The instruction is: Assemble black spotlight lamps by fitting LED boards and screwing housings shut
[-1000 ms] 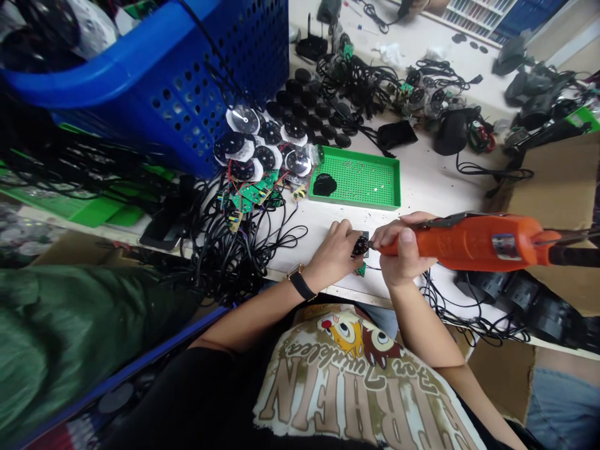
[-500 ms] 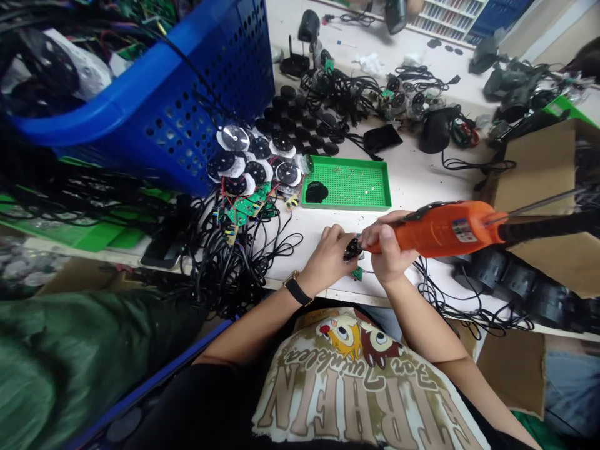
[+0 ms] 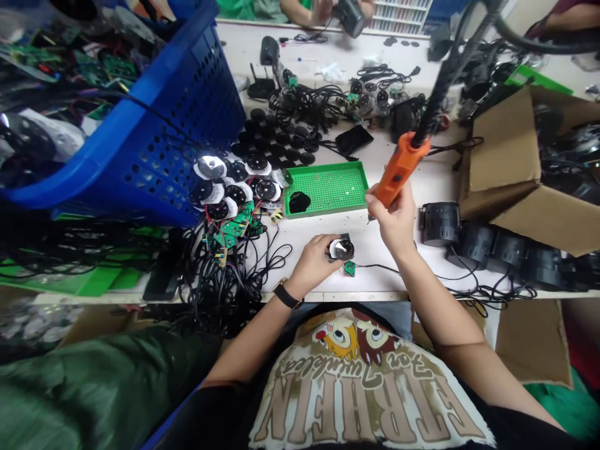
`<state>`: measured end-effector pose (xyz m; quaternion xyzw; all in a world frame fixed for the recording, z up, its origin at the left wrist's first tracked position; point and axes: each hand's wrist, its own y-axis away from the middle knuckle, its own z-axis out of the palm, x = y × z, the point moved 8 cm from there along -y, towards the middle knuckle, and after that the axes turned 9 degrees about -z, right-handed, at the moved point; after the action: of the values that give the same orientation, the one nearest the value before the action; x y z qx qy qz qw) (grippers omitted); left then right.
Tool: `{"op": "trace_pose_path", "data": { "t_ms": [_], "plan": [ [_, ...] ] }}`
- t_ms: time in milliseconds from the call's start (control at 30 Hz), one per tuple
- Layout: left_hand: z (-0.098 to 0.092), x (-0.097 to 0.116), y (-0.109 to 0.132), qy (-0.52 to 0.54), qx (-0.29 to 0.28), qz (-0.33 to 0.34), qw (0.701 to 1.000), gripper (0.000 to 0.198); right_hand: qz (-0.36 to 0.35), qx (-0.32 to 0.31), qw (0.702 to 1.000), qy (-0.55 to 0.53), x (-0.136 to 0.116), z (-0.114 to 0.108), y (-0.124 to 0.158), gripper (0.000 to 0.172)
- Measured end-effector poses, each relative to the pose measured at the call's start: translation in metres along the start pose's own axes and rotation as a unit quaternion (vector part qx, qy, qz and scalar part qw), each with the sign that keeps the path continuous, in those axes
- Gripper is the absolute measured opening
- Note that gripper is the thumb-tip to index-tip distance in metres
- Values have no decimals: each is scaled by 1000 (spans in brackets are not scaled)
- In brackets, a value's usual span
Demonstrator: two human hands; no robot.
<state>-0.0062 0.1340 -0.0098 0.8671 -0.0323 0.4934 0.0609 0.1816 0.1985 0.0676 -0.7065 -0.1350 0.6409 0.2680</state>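
My left hand (image 3: 312, 264) grips a round black dial (image 3: 342, 249) with a white centre on the white bench (image 3: 389, 275). A small green circuit board (image 3: 349, 269) lies just below the dial, and a thin black wire runs from it to the right. My right hand (image 3: 396, 222) is shut around an orange-handled soldering iron (image 3: 398, 170), raised clear of the dial. The iron's long black rear end points up and away. Its tip is hidden by my right hand.
A green perforated tray (image 3: 328, 187) lies beyond the hands. To its left are round dials (image 3: 239, 187), a blue perforated basket (image 3: 187, 106) and tangled black cables (image 3: 225, 275). Black cylindrical housings (image 3: 487, 244) and a cardboard box (image 3: 506, 144) stand right. A co-worker's hands (image 3: 323, 11) work across the bench.
My right hand has lifted the orange iron off the dial and swung it upright. The dial's white centre now shows in my left hand. The view has shifted.
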Motion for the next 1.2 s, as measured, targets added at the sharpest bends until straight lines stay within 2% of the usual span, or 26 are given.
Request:
{"op": "trace_pose_path", "data": {
  "t_ms": [67, 100, 167, 233, 333, 400, 567, 667, 733, 833, 933, 1033, 1100, 1200],
  "plan": [
    [-2, -7, 0, 92, -11, -65, 994, 46, -25, -14, 999, 42, -6, -10, 8, 55],
    [-1, -10, 1, 163, -27, -103, 981, 48, -44, -7, 997, 64, -13, -17, 14, 57],
    [3, -10, 5, 299, -68, -163, 938, 48, -83, -8, 992, 89, -30, -25, 30, 48],
    [6, -3, 10, 371, -104, -190, 903, 46, -119, -70, 987, 88, -47, -22, 49, 30],
    [10, 8, 17, 398, -148, -215, 879, 45, -165, -186, 965, 84, -64, -9, 76, 22],
    [12, 12, 21, 400, -160, -226, 873, 45, -201, -209, 952, 93, -70, -7, 89, 24],
    [22, 11, 26, 405, -165, -268, 858, 47, -247, -195, 945, 90, -66, -16, 104, 22],
    [29, 22, 31, 410, -183, -260, 855, 45, -252, -143, 952, 98, -68, -27, 104, 25],
    [31, 33, 36, 413, -183, -232, 861, 44, -246, -96, 960, 96, -73, -36, 104, 30],
    [24, 49, 42, 409, -149, -177, 882, 43, -232, -55, 968, 79, -83, -45, 104, 33],
    [17, 57, 48, 393, -126, -145, 899, 40, -190, -64, 979, 34, -89, -48, 101, 32],
    [15, 60, 51, 369, -135, -139, 909, 39, -79, -76, 994, -25, -81, -49, 95, 39],
    [16, 63, 51, 368, -149, -137, 907, 37, -26, -97, 994, -41, -76, -45, 90, 39],
    [20, 64, 50, 388, -169, -144, 895, 36, 13, -119, 991, -60, -72, -38, 83, 27]
  ]
}}
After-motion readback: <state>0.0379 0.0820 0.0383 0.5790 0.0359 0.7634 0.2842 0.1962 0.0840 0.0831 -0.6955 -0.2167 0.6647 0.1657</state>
